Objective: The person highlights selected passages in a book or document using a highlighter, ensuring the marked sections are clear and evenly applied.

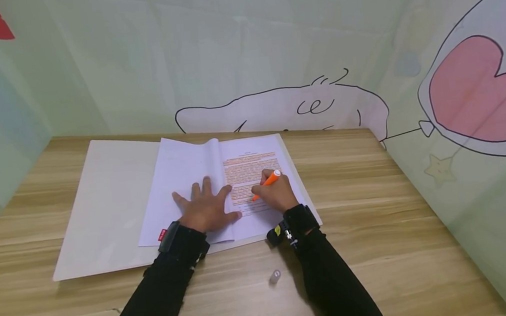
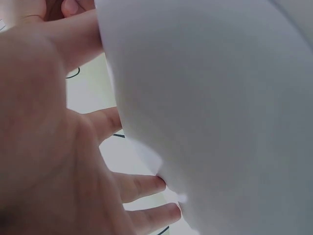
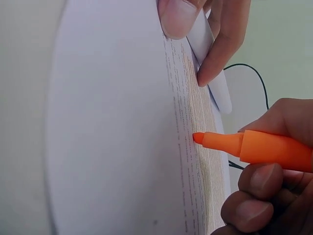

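By right hand (image 1: 279,194), bent fingers, orange marker (image 1: 272,178) is gripped, tip at printed lines (image 1: 246,168); light, even strokes are probably best. By left hand (image 1: 208,211), fingers spread, booklet (image 1: 181,169) is pressed beside fold; page should be held flat. Booklet is carried on white board (image 1: 103,206), near far edge of desk (image 1: 378,242); cap (image 1: 274,276) is seen apart.

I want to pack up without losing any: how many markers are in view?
1. The orange marker is in the right hand, its tip at the printed page. Any beneath that page would be hidden.
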The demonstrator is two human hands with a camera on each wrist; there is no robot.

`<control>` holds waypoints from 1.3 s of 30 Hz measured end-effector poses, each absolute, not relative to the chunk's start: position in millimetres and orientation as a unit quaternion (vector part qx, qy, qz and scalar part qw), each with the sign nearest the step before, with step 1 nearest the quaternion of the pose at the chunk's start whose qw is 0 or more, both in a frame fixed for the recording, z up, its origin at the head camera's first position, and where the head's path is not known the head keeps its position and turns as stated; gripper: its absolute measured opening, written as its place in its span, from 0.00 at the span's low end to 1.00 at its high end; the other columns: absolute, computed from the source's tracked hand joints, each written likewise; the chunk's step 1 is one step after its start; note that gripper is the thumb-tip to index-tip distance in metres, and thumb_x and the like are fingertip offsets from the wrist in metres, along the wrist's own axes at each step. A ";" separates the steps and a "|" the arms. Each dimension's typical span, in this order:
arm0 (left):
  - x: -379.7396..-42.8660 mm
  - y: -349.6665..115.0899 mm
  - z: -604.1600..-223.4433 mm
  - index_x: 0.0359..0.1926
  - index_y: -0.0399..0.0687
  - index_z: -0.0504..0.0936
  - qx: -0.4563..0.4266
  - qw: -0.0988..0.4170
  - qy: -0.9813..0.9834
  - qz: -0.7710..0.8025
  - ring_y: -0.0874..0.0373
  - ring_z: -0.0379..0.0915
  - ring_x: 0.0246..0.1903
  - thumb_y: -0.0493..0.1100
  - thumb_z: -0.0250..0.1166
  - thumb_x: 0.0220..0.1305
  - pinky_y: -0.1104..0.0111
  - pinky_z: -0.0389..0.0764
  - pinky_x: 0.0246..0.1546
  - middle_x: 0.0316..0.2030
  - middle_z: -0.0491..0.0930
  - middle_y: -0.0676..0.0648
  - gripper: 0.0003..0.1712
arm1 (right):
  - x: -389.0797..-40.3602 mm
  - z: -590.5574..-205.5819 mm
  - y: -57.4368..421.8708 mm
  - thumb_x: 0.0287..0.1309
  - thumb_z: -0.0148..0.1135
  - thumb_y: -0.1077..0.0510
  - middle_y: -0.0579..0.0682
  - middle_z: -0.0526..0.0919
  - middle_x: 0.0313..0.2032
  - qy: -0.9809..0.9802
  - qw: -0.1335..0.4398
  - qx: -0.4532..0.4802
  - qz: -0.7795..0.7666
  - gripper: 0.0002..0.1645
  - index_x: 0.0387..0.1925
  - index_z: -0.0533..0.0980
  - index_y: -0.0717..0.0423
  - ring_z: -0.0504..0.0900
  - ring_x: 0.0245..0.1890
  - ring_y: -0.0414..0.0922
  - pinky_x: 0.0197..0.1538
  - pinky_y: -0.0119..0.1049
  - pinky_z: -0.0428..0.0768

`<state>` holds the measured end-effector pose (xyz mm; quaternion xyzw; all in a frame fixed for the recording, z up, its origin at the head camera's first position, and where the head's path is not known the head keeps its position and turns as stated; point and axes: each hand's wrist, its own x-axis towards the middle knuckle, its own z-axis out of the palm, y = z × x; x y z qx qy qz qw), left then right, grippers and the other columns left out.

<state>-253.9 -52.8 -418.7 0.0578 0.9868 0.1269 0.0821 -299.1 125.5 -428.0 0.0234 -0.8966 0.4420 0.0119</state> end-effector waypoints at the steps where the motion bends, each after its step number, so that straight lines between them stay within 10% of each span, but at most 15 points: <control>1: -254.1 -52.9 -418.8 0.72 0.61 0.66 0.057 0.081 0.987 0.127 0.29 0.51 0.67 0.66 0.68 0.56 0.19 0.43 0.59 0.72 0.51 0.30 0.45 | -299.3 -427.9 125.5 0.50 0.67 0.64 0.44 0.65 0.12 -0.897 0.010 0.023 0.442 0.19 0.15 0.65 0.52 0.66 0.16 0.41 0.17 0.31 0.58; 39: -254.9 -52.7 -419.2 0.73 0.61 0.64 0.055 0.086 0.987 0.128 0.29 0.51 0.68 0.67 0.68 0.56 0.19 0.43 0.59 0.72 0.51 0.29 0.46 | -304.7 -425.3 138.4 0.49 0.68 0.64 0.44 0.64 0.13 -0.901 -0.003 0.002 0.433 0.20 0.14 0.65 0.52 0.65 0.15 0.42 0.16 0.31 0.57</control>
